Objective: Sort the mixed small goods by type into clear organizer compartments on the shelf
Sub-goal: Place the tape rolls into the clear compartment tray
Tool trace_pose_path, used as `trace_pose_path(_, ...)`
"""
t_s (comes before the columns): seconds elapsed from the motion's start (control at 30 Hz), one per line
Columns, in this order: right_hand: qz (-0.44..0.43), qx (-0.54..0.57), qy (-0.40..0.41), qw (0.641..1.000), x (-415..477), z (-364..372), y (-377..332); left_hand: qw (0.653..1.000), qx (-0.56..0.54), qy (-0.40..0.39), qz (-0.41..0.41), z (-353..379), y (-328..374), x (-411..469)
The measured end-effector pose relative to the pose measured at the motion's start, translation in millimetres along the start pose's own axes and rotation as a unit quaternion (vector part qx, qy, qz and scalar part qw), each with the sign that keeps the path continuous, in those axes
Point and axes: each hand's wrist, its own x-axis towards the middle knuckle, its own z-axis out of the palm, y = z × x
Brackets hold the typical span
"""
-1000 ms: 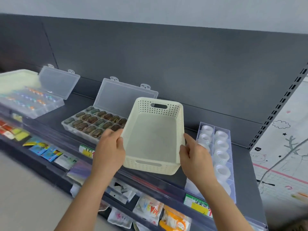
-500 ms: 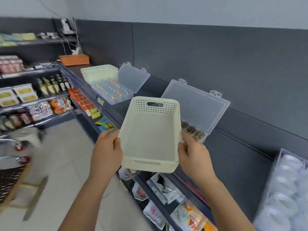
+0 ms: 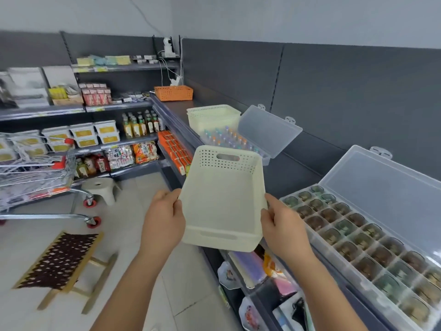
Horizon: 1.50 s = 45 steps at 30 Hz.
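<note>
Left hand (image 3: 164, 219) and right hand (image 3: 284, 226) each clamp a side wall of the empty basket (image 3: 223, 201), held level off the shelf (image 3: 286, 173). Emptied, likely headed to the basket stack (image 3: 213, 115) beyond. Filled organizer (image 3: 372, 242) lies open beside right hand.

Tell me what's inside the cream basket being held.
Nothing: the basket shows a bare floor and walls, gripped at its sides by the left hand and right hand. The inner face of the near wall is hidden from this angle.
</note>
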Motion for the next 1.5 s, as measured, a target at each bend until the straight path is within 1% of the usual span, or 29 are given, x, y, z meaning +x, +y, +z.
trace_pose_path(0.3, 0.003, -0.007, -0.009, 1.0, 114.8, 60.9, -33.2, 1.0, 0.002, 0.013, 0.013, -7.0, -52.5, 118.6)
trace_pose_path(0.57, 0.017, 0.003, 0.022, 1.0, 247.9, 110.5, -28.2, 0.999, -0.01, 0.028, 0.023, 27.3, -82.2, 258.6)
trace_pose_path(0.7, 0.02, 0.002, 0.041, 0.999, 314.8, 128.5, -26.0, 0.998, -0.036, 0.019, 0.037, 44.3, -91.9, 331.2)
trace_pose_path(0.8, 0.027, -0.021, 0.041, 0.999, 360.2, 137.1, -28.5, 0.999, -0.03, 0.008, 0.041, 58.2, -100.9, 382.0)
trace_pose_path(0.93, 0.042, -0.031, 0.051, 0.997, 411.8, 149.0, -27.5, 0.999, -0.037, -0.016, 0.034, 77.4, -111.9, 441.0)
trace_pose_path(1.03, 0.058, -0.044, 0.065, 0.995, 445.7, 160.7, -29.3, 0.997, -0.04, -0.035, 0.049, 91.7, -123.6, 484.7)
trace_pose_path(1.2, 0.103, -0.064, 0.087, 0.989, 498.4, 189.5, -32.3, 0.99, -0.06, -0.101, 0.072, 114.4, -146.2, 562.5)
trace_pose_path(1.37, 0.158, -0.086, 0.135, 0.974, 540.9, 219.7, -42.8, 0.977, -0.083, -0.161, 0.114, 133.7, -160.1, 636.8)
trace_pose_path(1.5, 0.204, -0.091, 0.163, 0.961, 567.4, 237.2, -50.2, 0.966, -0.08, -0.214, 0.12, 153.4, -167.8, 685.1)
